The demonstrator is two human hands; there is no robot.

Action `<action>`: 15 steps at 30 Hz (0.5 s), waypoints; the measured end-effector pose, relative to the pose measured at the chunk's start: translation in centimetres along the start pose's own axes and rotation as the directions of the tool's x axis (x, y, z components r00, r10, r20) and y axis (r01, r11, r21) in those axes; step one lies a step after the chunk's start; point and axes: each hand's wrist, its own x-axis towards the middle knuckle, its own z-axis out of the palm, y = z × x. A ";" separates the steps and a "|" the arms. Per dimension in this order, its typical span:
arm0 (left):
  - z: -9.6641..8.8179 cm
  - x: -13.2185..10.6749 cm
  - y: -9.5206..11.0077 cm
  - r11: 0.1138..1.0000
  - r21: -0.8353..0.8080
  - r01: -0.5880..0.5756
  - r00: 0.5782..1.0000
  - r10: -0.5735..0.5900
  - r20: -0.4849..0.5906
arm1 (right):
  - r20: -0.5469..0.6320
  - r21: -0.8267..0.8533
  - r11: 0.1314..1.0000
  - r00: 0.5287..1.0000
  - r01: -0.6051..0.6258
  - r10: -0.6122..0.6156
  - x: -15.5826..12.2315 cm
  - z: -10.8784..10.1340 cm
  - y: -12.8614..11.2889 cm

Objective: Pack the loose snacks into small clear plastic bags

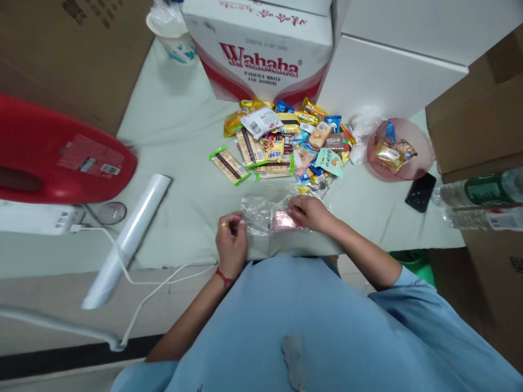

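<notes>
A clear plastic bag [263, 213] lies at the near edge of the pale green table [180, 163] with a pink snack packet [283, 220] inside it. My left hand [231, 244], with a gold ring and a red wrist cord, pinches the bag's left edge with curled fingers. My right hand [311, 212] rests on the bag's right side, its fingers closed on the pink packet. Just beyond the bag lies a heap of wrapped snacks [286, 142] in yellow, green, blue and brown wrappers.
A Wahaha water carton [261, 49] and a paper cup [176, 34] stand at the back. A pink bowl [417, 163] holding snacks, a black phone [420, 191] and water bottles [482, 190] are at right. A roll of clear film [131, 234], a red bin [57, 152] and a white cable [163, 280] are at left.
</notes>
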 end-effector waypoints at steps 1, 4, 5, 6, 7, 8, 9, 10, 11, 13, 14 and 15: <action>-0.6 -0.2 0.4 0.998 0.030 -0.054 0.996 0.056 -0.072 | -0.002 0.001 1.000 1.000 -0.029 0.029 0.4 0.2 0.3; -2.6 -1.0 2.0 0.931 0.164 -0.326 0.925 0.350 -0.148 | -0.017 -0.026 0.997 0.997 -0.072 0.072 0.9 0.4 0.2; -3.0 -1.2 2.6 0.879 0.179 -0.442 0.886 0.459 -0.069 | -0.020 -0.038 0.996 0.997 -0.075 0.075 0.8 0.5 0.0; -3.2 -1.3 3.2 0.820 0.171 -0.546 0.836 0.546 0.053 | -0.022 -0.051 0.996 0.997 -0.074 0.073 0.7 0.5 -0.2; -3.2 -1.3 3.8 0.767 0.153 -0.624 0.780 0.595 0.194 | -0.023 -0.064 0.996 0.997 -0.069 0.068 0.6 0.6 -0.5; -2.8 -1.1 4.3 0.730 0.141 -0.668 0.727 0.603 0.328 | -0.025 -0.077 0.995 0.998 -0.064 0.062 0.5 0.6 -0.7; -2.3 -0.9 4.7 0.710 0.145 -0.689 0.689 0.580 0.435 | -0.025 -0.088 0.994 0.998 -0.060 0.058 0.4 0.5 -0.8; -1.6 -0.6 4.9 0.698 0.163 -0.698 0.664 0.545 0.512 | -0.016 -0.095 0.994 0.998 -0.056 0.055 0.4 0.3 -0.9; -0.9 -0.3 5.1 0.685 0.185 -0.705 0.647 0.513 0.564 | 0.004 -0.098 0.994 0.999 -0.053 0.054 0.5 0.1 -0.8; 0.4 0.2 5.0 0.646 0.219 -0.732 0.613 0.483 0.625 | 0.045 -0.097 0.994 0.998 -0.040 0.045 0.9 -0.7 -0.6; 0.9 0.3 4.9 0.622 0.236 -0.747 0.601 0.478 0.641 | 0.043 -0.103 0.994 0.999 -0.023 0.028 1.3 -1.2 -0.5; 1.2 0.3 4.8 0.600 0.256 -0.758 0.596 0.476 0.647 | 0.021 -0.121 0.993 1.000 -0.001 0.003 1.8 -1.6 -0.5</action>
